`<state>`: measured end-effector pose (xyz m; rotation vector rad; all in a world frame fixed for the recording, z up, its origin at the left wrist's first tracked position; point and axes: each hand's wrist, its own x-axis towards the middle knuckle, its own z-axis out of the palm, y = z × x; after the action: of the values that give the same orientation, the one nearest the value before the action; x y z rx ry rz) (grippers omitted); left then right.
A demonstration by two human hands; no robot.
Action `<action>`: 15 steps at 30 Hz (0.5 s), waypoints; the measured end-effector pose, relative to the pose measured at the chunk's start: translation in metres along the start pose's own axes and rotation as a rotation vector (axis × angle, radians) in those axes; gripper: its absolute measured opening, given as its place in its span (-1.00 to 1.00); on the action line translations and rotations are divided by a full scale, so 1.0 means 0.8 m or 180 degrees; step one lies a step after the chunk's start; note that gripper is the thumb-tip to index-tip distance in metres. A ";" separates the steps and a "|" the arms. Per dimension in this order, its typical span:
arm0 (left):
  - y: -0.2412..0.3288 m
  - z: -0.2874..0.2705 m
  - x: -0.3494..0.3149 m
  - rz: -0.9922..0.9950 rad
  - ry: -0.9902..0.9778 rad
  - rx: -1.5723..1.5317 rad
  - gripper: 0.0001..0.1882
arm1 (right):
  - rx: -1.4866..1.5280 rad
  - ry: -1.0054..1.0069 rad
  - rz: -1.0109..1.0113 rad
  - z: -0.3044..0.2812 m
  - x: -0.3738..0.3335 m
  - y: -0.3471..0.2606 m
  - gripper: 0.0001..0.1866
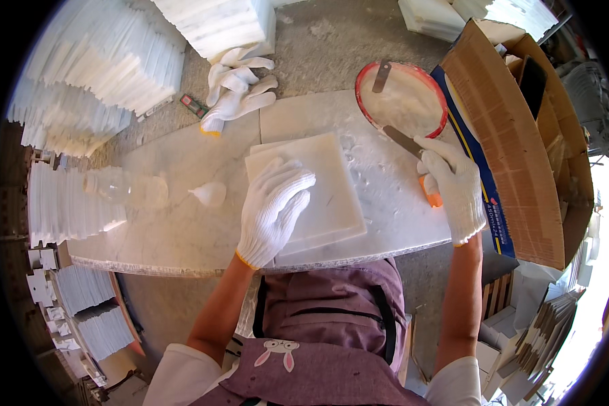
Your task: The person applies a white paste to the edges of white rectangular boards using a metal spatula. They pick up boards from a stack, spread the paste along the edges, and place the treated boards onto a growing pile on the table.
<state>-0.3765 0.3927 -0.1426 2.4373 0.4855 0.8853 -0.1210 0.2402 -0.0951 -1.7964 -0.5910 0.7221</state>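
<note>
A square white stone tile (321, 193) lies near the front edge of the marble slab, with another tile edge showing beneath it. On it rests my left hand (276, 203) in a white knit glove, fingers side by side and slightly curved, gripping nothing. My right hand (452, 183), gloved alike, is closed round a putty knife (403, 141) with an orange handle end. Its blade reaches the near rim of a round red-rimmed dish (441, 128) holding whitish paste. A second metal blade (382, 76) lies across the dish's far rim.
A cardboard box (514, 155) borders the right side. Spare white gloves (237, 91) and a small green-and-red object (193, 105) lie at the back. On the left are a clear jar (147, 191), a small white nozzle-tipped piece (211, 194) and stacked tiles (108, 61).
</note>
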 end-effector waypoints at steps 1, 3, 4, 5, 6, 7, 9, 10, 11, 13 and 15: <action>0.000 0.000 -0.001 -0.0023 0.0010 0.0010 -0.71 | 0.0047 -0.0106 0.0080 0.002 -0.013 0.001 -0.70; 0.001 0.000 0.000 -0.0041 -0.0017 0.0005 -0.71 | 0.0155 -0.0402 0.0234 0.006 -0.040 -0.002 -0.68; 0.001 -0.001 0.000 -0.0053 -0.0031 0.0010 -0.71 | 0.0187 -0.0493 0.0322 0.011 -0.050 0.001 -0.68; -0.001 0.000 0.000 -0.0004 -0.0014 0.0018 -0.70 | 0.0226 -0.0566 0.0409 0.016 -0.060 0.007 -0.68; -0.003 0.001 -0.001 0.0044 0.0003 0.0027 -0.69 | 0.0265 -0.0641 0.0497 0.021 -0.068 0.012 -0.68; -0.005 0.002 -0.002 0.0091 0.0021 0.0037 -0.69 | 0.0309 -0.0617 0.0453 0.025 -0.074 0.016 -0.68; -0.007 0.003 -0.001 0.0151 0.0048 0.0015 -0.68 | 0.0265 -0.0544 0.0407 0.033 -0.081 0.022 -0.69; -0.007 0.003 -0.002 0.0180 0.0063 0.0004 -0.68 | 0.0242 -0.0508 0.0385 0.037 -0.084 0.023 -0.70; -0.007 0.003 -0.002 0.0184 0.0070 0.0019 -0.68 | 0.0272 -0.0506 0.0443 0.040 -0.088 0.023 -0.72; -0.006 0.003 -0.002 0.0192 0.0085 0.0048 -0.68 | 0.0091 -0.0408 0.0096 0.047 -0.092 0.029 -0.72; -0.005 0.003 0.000 0.0194 0.0074 0.0020 -0.68 | -0.0278 -0.0284 -0.0385 0.049 -0.093 0.037 -0.72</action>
<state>-0.3758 0.3953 -0.1464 2.4616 0.4249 0.9397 -0.1994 0.2051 -0.1187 -1.7982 -0.7947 0.7054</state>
